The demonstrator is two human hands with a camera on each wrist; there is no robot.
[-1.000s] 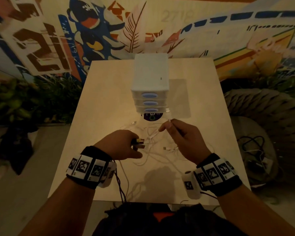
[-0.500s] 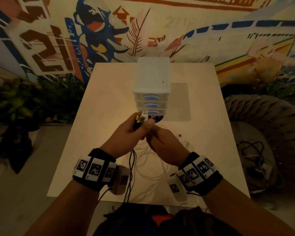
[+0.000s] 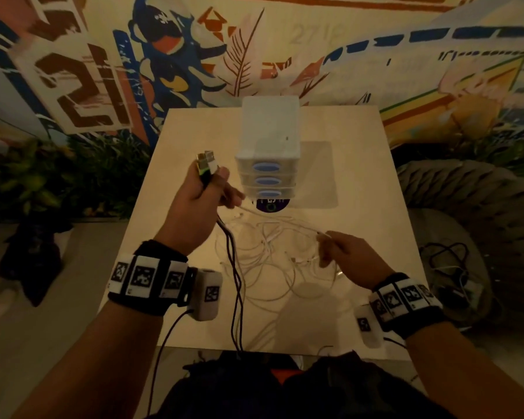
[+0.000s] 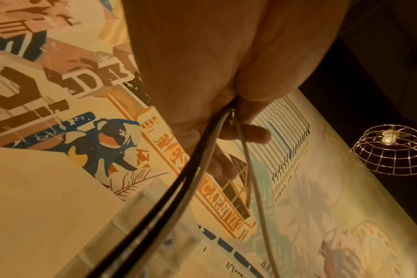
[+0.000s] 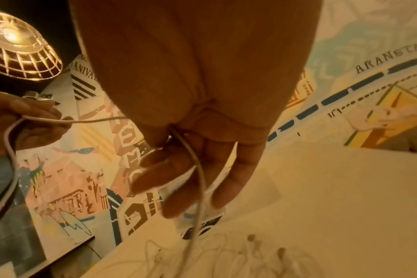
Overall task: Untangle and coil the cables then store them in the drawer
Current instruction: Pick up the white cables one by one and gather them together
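A: Head view: left hand (image 3: 198, 201) raised left of the drawer unit (image 3: 268, 152), fist wrapped round a bundle of USB plugs (image 3: 207, 161) sticking out the top. Dark cables (image 3: 235, 276) hang from it down past the table's (image 3: 360, 182) near edge.

B: Right hand?

A: Right hand (image 3: 350, 258) low over the table, thumb and fingers pinching a white cable (image 3: 285, 217) that runs up to the left hand. Right wrist view shows the same strand (image 5: 195, 165) leaving the right hand (image 5: 202, 112), other fingers loosely spread.

B: Rest of the cables?

A: Loose white tangle (image 3: 273, 261) on the table between the two hands, connector ends visible in it. Not coiled.

B: Drawers?

A: Three, all closed, blue oval handles (image 3: 267, 167). Unit sits mid-table, just beyond the tangle. Dark round sticker (image 3: 271, 205) on the table at its foot, print unreadable.

B: Surroundings?

A: Mural wall behind. Big "21" (image 3: 79, 86) at left, faint "2719" (image 3: 315, 33) up top; right wrist view reads "ARANETA" (image 5: 388, 58). Wire-cage lamp (image 4: 390, 148) lit overhead. Plants (image 3: 43, 176) left of the table, woven seat (image 3: 472, 207) right with more cables (image 3: 448, 261) on it.

B: Left wrist view?

A: Left hand (image 4: 214, 75) closed on two dark leads (image 4: 179, 188) plus a pale one (image 4: 252, 178).
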